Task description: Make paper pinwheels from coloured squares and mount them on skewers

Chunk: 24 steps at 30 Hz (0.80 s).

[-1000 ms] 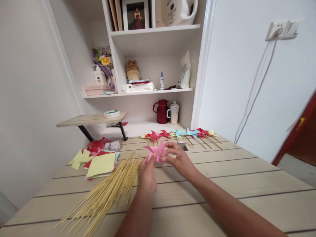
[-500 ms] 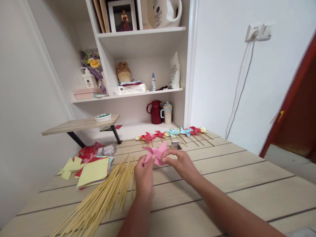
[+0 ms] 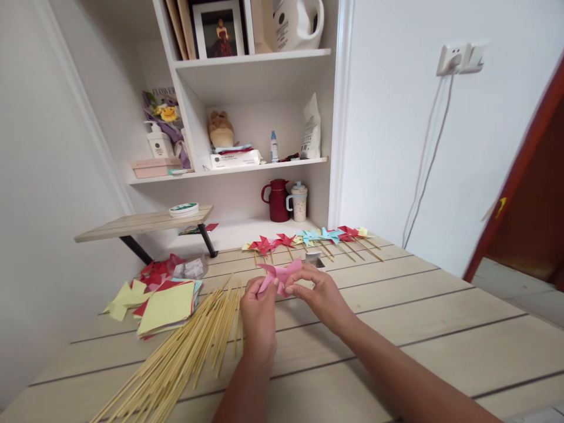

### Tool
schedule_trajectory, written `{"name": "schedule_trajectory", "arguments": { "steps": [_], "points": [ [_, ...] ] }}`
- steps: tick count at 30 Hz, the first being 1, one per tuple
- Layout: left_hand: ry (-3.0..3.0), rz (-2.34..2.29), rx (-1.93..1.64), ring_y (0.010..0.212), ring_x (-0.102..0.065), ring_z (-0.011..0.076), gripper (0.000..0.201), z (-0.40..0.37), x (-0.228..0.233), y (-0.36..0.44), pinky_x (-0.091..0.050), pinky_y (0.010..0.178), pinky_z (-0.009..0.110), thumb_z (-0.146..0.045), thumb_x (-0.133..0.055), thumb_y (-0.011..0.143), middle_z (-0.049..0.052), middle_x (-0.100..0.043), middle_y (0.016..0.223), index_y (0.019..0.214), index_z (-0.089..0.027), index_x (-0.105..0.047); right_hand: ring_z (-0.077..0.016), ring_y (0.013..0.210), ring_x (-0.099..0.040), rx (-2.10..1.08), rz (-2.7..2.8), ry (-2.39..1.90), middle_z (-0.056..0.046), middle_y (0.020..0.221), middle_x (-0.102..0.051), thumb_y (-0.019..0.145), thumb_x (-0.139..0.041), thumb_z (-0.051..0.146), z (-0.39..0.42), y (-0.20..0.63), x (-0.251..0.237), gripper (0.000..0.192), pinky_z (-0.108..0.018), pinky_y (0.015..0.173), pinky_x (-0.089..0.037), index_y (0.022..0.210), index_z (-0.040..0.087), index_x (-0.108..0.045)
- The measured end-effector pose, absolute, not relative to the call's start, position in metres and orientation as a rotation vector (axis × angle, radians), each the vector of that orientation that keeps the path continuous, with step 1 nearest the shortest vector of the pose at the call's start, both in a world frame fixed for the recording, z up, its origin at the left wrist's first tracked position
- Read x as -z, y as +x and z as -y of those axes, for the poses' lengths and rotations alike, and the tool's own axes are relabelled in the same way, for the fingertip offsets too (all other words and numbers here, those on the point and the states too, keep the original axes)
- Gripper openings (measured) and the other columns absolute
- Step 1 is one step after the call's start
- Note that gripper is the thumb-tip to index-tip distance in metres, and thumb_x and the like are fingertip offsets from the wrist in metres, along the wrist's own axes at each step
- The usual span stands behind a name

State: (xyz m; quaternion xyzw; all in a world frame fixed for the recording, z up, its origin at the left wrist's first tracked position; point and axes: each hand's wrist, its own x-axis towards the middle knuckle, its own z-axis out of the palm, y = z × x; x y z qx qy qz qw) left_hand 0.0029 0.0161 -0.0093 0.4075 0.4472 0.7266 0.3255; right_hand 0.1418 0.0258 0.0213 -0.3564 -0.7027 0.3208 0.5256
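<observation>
A pink paper pinwheel [image 3: 282, 272] is held up over the table between my two hands. My left hand [image 3: 259, 305] pinches its left side, thumb on the near face. The thumb and forefinger of my right hand [image 3: 318, 292] close at the pinwheel's right lower part, near its middle; whether a small pin sits between these fingertips is too fine to tell. To the left of my left hand lies a spread bundle of thin wooden sticks [image 3: 189, 346]. Just beyond my right hand is a small open box [image 3: 315, 259], partly hidden by the fingers.
Finished pinwheels on sticks, such as a red one [image 3: 263, 245] and a blue one [image 3: 331, 235], lie along the table's back edge. Stacked paper squares [image 3: 167, 308], a yellow cut sheet [image 3: 126, 298] and a clear plastic box [image 3: 191, 267] are at left, near a small raised stand [image 3: 145, 224].
My right fingertips have shifted slightly left toward the pinwheel's middle, and the pinwheel has tilted a little. My left hand keeps its grip almost in place.
</observation>
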Motion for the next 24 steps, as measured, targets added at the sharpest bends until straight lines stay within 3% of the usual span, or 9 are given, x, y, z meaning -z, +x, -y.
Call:
{"name": "schedule_trajectory", "arguments": {
  "steps": [3, 24],
  "points": [
    [1.088, -1.197, -1.941, 0.076, -0.060, 0.0163, 0.016, -0.014, 0.006, 0.004, -0.045, 0.073, 0.026, -0.031, -0.078, 0.068, 0.001, -0.065, 0.079, 0.075, -0.018, -0.072, -0.0230, 0.090, -0.059, -0.723, 1.716, -0.861, -0.001, 0.082, -0.067, 0.078, -0.070, 0.032, -0.024, 0.141, -0.023, 0.011, -0.035, 0.087, -0.043, 0.070, 0.025, -0.071],
    [1.257, -1.174, -1.955, 0.079, -0.059, 0.0169, 0.012, -0.008, 0.000, 0.009, -0.048, 0.072, 0.025, -0.030, -0.077, 0.070, 0.002, -0.061, 0.082, 0.073, -0.019, -0.075, -0.0219, 0.085, -0.059, -0.680, 1.722, -0.869, -0.001, 0.078, -0.068, 0.079, -0.067, 0.027, -0.027, 0.147, -0.024, 0.010, -0.035, 0.085, -0.044, 0.070, 0.025, -0.071]
  ]
}}
